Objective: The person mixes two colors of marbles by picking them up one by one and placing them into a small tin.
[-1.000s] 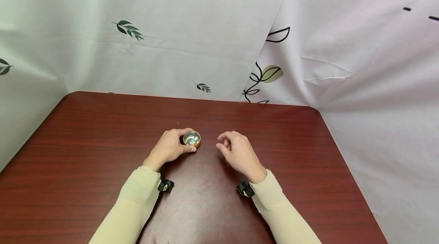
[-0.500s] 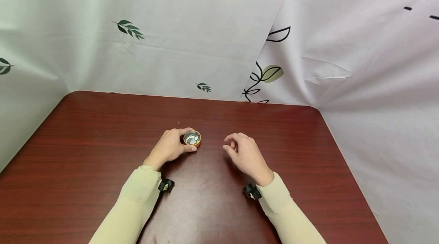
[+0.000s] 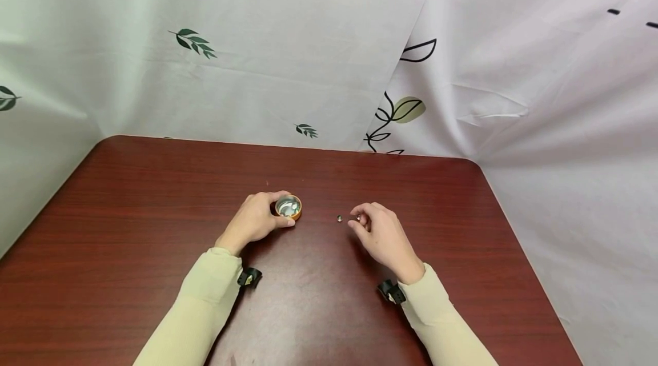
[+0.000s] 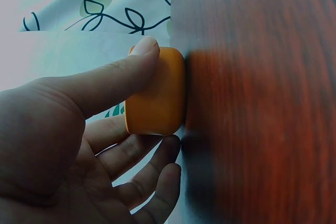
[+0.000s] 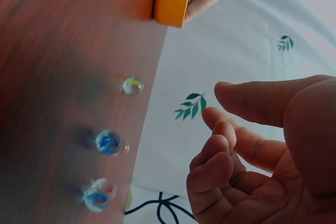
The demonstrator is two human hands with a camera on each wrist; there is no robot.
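Left hand (image 3: 252, 220) grips a smooth, round orange cup (image 4: 160, 95), shiny inside, while the right hand (image 3: 381, 236), loosely curled, hovers near clear glass marbles (image 5: 108, 142) with coloured swirls.

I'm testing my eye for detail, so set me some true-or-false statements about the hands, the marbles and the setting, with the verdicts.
1. The left hand grips the round orange object. True.
2. Both hands touch the orange object. False: only the left hand does; the right hand is apart from it.
3. The marbles all show the same colour. False: in the right wrist view one marble shows yellow and another blue.
4. The cloth behind the table has leaf prints. True.
5. Both sleeves are black. False: they are pale.
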